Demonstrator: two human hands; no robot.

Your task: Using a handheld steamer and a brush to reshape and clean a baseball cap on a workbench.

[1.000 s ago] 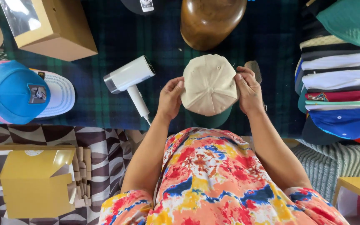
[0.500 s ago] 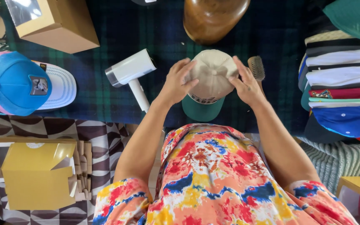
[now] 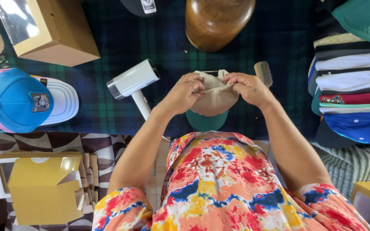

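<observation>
From the head view I see my left hand (image 3: 185,92) and right hand (image 3: 249,87) both closed on a cream cap (image 3: 213,100) with a green brim, held just above the plaid bench (image 3: 108,47). I judge it light and soft, so it folds easily; the back edge is the best hold. A brown cardboard box (image 3: 52,38) with a clear window lies far left; a yellow box (image 3: 39,190) sits below.
</observation>
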